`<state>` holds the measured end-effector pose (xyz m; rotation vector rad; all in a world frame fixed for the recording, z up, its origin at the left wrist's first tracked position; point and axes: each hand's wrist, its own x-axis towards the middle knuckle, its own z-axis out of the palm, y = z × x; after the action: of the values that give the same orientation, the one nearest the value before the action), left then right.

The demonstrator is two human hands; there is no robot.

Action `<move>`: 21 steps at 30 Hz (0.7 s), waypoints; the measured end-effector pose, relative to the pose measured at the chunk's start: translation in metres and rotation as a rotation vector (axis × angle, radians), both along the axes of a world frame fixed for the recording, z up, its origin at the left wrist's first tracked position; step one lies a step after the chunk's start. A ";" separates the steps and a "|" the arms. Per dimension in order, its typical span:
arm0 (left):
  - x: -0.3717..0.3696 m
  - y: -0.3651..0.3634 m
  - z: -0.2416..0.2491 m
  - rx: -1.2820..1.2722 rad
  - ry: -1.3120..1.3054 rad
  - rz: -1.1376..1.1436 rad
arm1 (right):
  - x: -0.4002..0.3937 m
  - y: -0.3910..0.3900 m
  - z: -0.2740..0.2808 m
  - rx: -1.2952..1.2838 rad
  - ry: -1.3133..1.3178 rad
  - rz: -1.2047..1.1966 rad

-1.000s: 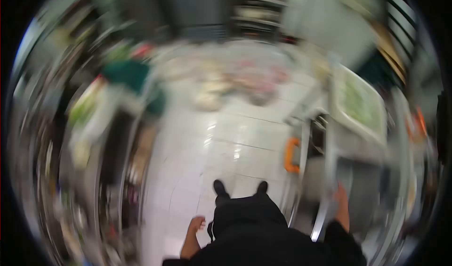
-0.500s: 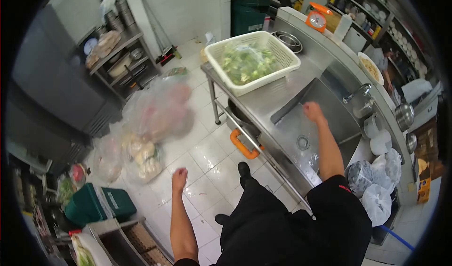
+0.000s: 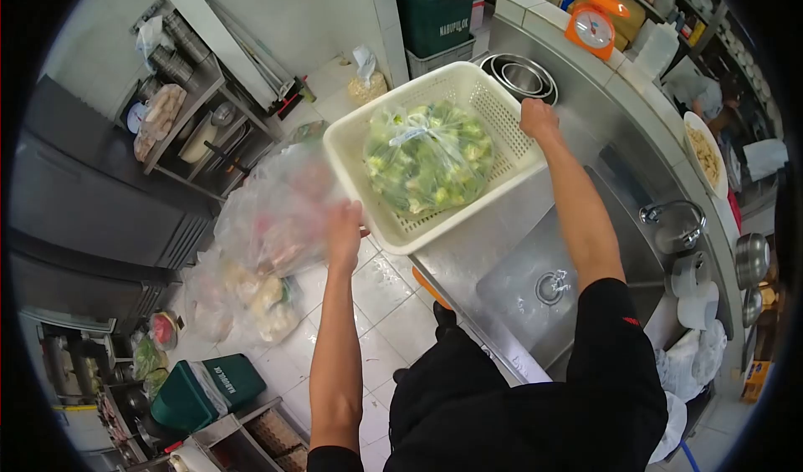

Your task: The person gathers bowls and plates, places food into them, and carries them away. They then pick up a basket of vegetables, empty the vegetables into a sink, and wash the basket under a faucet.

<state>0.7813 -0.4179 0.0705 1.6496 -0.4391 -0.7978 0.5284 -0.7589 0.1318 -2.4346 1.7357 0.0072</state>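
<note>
the right hand (image 3: 539, 121) is clamping onto the rim of a cream plastic basket (image 3: 506, 125), fingers curled together at its far right corner; the left hand (image 3: 343, 225) is touching the near left side, its fingers partly hidden, so whether they are closing around the rim i cannot tell. between the two hands, a knotted clear bag of green vegetables (image 3: 431, 158) is lying inside the basket, which is sitting over the end of a steel counter (image 3: 456, 259), its left part reaching out past the edge. just beyond the right hand, nested metal bowls (image 3: 523, 79) are standing; nearer the body from that grip, a steel sink (image 3: 523, 263) is opening. left of the left hand, clear plastic bags (image 3: 276, 213) are lying on the floor. farther past the right hand, an orange scale (image 3: 592, 30) is standing on a tiled ledge (image 3: 548, 16). well beyond the basket, a green bin (image 3: 439, 20) is standing.
</note>
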 end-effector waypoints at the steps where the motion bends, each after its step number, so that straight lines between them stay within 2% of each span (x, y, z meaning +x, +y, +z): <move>1: -0.003 -0.008 0.001 0.004 -0.002 0.000 | 0.000 -0.005 0.003 0.002 0.019 -0.004; 4: -0.011 -0.013 0.001 0.062 -0.157 0.041 | 0.006 -0.007 0.014 0.043 -0.090 -0.055; 7: -0.011 -0.013 -0.002 -0.032 -0.204 0.040 | -0.004 -0.040 -0.018 0.113 -0.030 -0.038; 9: -0.004 -0.014 -0.019 0.101 -0.412 0.120 | 0.000 -0.022 -0.013 0.096 -0.040 0.045; 11: -0.002 -0.018 -0.016 0.125 -0.312 0.144 | 0.005 -0.013 -0.008 0.019 -0.011 0.035; 13: -0.003 -0.014 -0.001 0.099 0.170 0.083 | -0.003 -0.015 -0.015 0.051 -0.045 0.017; 15: -0.004 -0.011 0.010 0.028 0.219 0.085 | -0.011 -0.023 -0.013 0.184 -0.079 -0.082; 16: -0.003 -0.006 0.013 -0.032 0.281 0.103 | -0.023 -0.025 -0.019 0.183 -0.196 0.010; 17: 0.000 -0.008 0.016 -0.025 0.285 0.094 | -0.028 -0.029 -0.019 0.188 -0.193 0.000; 19: 0.008 -0.003 0.015 -0.137 0.424 0.112 | -0.045 -0.030 -0.021 0.333 -0.488 0.172; 20: 0.018 -0.002 0.000 -0.221 0.396 0.121 | -0.055 -0.027 -0.015 0.495 -0.813 0.255; 21: 0.030 0.006 -0.018 -0.282 0.379 0.125 | -0.059 -0.029 -0.017 0.518 -0.867 0.251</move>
<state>0.8111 -0.4119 0.0525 1.2183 -0.1682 -0.8874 0.4698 -0.7879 0.1144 -1.8238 0.8990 -0.4387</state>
